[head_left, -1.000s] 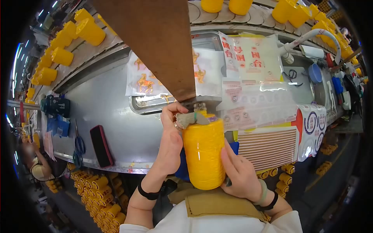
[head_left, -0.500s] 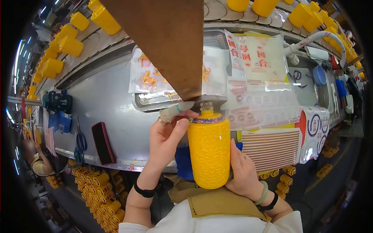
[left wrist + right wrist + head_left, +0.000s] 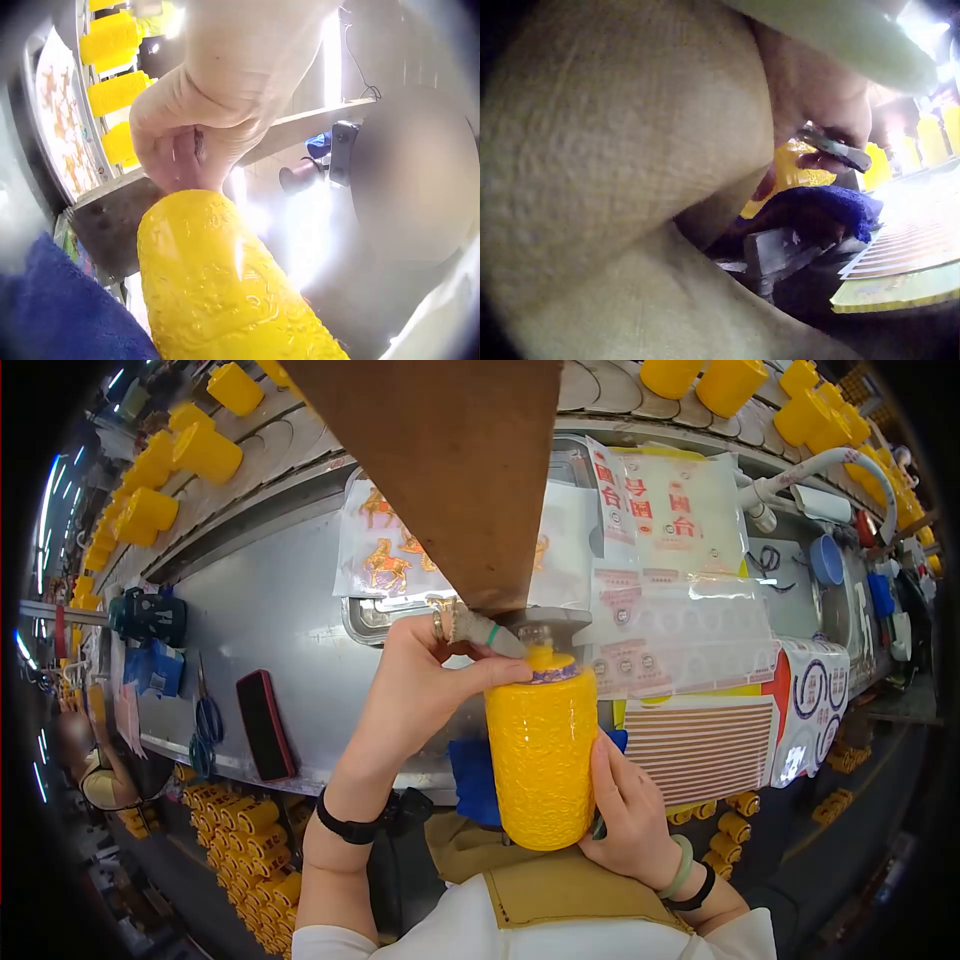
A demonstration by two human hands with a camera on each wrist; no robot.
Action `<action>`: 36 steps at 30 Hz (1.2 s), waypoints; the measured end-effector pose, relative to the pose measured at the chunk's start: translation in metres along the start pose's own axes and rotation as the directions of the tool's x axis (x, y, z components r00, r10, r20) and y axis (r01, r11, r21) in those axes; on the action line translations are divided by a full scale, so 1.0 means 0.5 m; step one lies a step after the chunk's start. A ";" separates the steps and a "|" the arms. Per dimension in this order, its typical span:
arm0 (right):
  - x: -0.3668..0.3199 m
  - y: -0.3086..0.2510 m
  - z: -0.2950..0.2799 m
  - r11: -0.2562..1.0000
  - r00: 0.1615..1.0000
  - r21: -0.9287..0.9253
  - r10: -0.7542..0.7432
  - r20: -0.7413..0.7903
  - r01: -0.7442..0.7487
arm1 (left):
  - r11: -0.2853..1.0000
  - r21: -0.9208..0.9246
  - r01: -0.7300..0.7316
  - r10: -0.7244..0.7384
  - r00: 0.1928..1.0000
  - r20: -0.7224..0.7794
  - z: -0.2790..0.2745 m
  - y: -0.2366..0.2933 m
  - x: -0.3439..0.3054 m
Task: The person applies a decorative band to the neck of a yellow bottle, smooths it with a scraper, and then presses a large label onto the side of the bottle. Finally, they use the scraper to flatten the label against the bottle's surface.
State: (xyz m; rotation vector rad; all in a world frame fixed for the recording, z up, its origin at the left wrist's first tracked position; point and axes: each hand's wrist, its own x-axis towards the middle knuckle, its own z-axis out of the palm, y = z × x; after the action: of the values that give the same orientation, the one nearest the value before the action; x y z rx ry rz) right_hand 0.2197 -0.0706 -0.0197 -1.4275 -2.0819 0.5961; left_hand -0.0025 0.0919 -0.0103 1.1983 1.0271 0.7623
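A yellow embossed bottle [image 3: 542, 760] stands out in front of the person, its clear neck [image 3: 535, 635] beside a metal plate. Round its shoulder runs a purple patterned band [image 3: 555, 674]. The left hand [image 3: 410, 685], with covered fingertips, grips the shoulder, its thumb lying on the band. In the left wrist view that hand [image 3: 210, 97] is curled at the top of the bottle [image 3: 217, 292]. Low on the bottle's right side, the right hand [image 3: 635, 815] holds it. A small flat tool [image 3: 836, 148] is tucked in the right hand's fingers in the right wrist view.
A brown beam [image 3: 450, 470] comes down close above the bottle. Sheets with gold figures [image 3: 388, 565], clear printed sheets [image 3: 680, 625] and a striped sheet [image 3: 700, 745] lie behind and right. A phone [image 3: 265, 725] and scissors [image 3: 207, 720] are at left, a blue cloth [image 3: 475, 780] behind the bottle.
The bottle has turned and now shows its purple band more plainly. The left hand has moved from the neck to the shoulder, its thumb now on the band. The right hand stays low on the bottle.
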 end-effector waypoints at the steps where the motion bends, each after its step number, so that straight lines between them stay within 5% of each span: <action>1: 0.000 0.000 0.000 1.000 1.000 0.003 0.004 0.001 -0.004 | 1.000 -0.001 0.000 0.000 1.000 0.000 0.001 0.000 0.000; 22: -0.005 0.002 0.007 0.998 0.998 0.032 0.057 0.010 -0.058 | 0.979 0.185 0.082 -0.079 0.997 -0.022 0.020 0.036 -0.002; 25: -0.008 0.005 0.012 0.997 0.999 0.050 0.051 -0.003 -0.051 | 0.993 0.112 0.045 -0.039 0.998 -0.054 0.022 0.014 -0.012; 27: -0.009 0.009 0.013 0.997 0.999 0.057 0.052 -0.014 -0.051 | 0.984 -0.176 -0.001 -0.028 0.987 -0.157 0.024 -0.006 -0.028; 28: -0.010 0.012 0.015 0.998 0.999 0.049 0.047 -0.004 -0.047 | 0.985 -0.172 0.003 -0.029 0.988 -0.149 0.021 -0.020 -0.034; 30: -0.005 0.010 0.007 0.998 0.999 0.040 0.047 0.005 -0.047 | 0.984 -0.120 -0.134 0.110 0.977 -0.185 0.014 -0.041 -0.047; 32: 0.013 0.000 -0.019 0.914 0.984 0.365 0.160 0.075 -0.177 | 0.970 -0.023 -0.240 0.235 0.962 -0.136 0.018 -0.042 -0.064; 36: 0.039 0.032 -0.048 0.909 0.992 0.406 0.121 -0.037 -0.096 | 0.836 0.273 -0.476 0.504 0.863 -0.041 0.042 -0.041 -0.094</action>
State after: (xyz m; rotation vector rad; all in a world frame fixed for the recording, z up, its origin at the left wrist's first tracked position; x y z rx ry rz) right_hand 0.2409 -0.0454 -0.0080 -1.3028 -1.7099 0.9538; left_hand -0.0013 0.0372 -0.0189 1.6959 0.9323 1.1333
